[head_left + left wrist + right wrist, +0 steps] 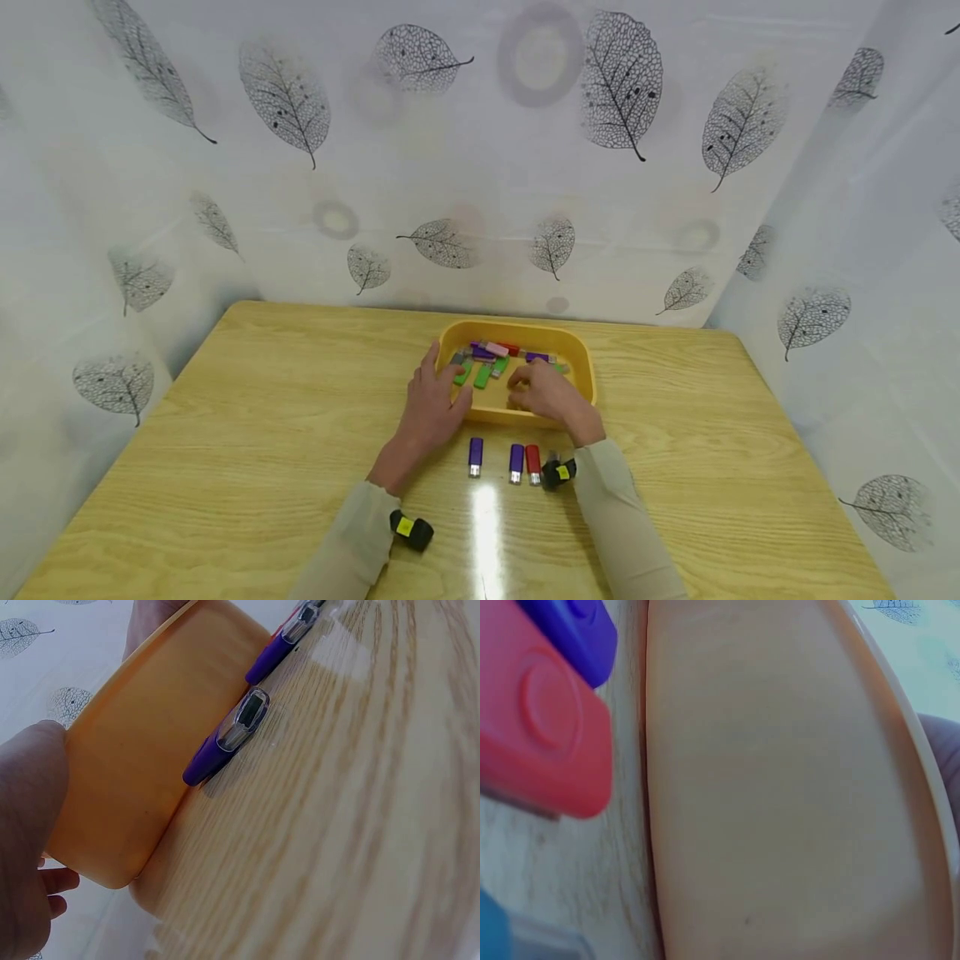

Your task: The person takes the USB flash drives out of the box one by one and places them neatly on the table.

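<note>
At the centre of the head view, a shallow yellow plastic tray (581,367) stands on the pale wooden table (225,433) and holds a loose heap of green, purple, pink and red USB sticks (491,360). The left hand (433,408) rests against the tray's near-left rim with fingers extended and relaxed, gripping nothing. The right hand (546,390) reaches over the near rim with fingers curled down among the sticks; whether they pinch one cannot be told. Just below the tray, three sticks lie in a row on the table: a purple USB stick (476,456), a second purple USB stick (516,462) and a red USB stick (532,463) touching it. A likely risk: the sticks in the tray overlap, so a curled grasp may drag a neighbour over the low rim, or the tray may slide if the steadying left hand shifts. A forearm drawn back carelessly could also scatter the row. The left wrist view alone shows the tray's outer wall (142,772) with the transparent caps of the two purple sticks close beside it; the right wrist view shows only the wall and the red stick, blurred, and neither shows the tray's contents.
</note>
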`<state>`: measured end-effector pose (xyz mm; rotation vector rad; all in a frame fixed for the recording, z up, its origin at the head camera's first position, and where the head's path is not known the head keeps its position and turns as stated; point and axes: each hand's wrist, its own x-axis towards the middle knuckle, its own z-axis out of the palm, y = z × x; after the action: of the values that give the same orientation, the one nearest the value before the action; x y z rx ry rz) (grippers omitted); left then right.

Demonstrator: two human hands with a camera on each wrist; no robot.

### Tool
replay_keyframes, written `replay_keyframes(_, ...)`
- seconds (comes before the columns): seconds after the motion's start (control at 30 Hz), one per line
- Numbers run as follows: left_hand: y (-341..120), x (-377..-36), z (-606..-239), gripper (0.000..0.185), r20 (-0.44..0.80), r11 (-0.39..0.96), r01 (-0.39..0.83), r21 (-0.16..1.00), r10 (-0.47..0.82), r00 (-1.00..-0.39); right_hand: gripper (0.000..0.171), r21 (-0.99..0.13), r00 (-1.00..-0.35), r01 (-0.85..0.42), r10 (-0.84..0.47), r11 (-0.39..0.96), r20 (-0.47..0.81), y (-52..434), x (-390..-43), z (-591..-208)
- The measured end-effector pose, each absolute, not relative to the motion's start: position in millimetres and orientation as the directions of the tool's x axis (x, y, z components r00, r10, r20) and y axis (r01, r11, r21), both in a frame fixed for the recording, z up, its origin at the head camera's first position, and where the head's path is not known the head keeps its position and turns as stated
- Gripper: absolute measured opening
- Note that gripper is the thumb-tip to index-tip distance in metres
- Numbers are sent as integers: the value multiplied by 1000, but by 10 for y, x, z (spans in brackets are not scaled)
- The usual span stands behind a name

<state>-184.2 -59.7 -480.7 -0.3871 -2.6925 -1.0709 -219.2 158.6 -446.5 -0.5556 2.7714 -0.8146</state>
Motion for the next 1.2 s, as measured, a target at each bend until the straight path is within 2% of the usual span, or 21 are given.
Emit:
replay_keyframes(0.43,-599,-1845,-4811,39,278,707,309,636,163,-946,21,-583,-903,-276,-413,764,-114,1589,-2179,-4452)
replay_keyframes(1.2,-603,-1856,-4831,39,292,716,316,623,161,-943,21,-582,-891,-321,-446,747,-82,1590,-2197,-4467)
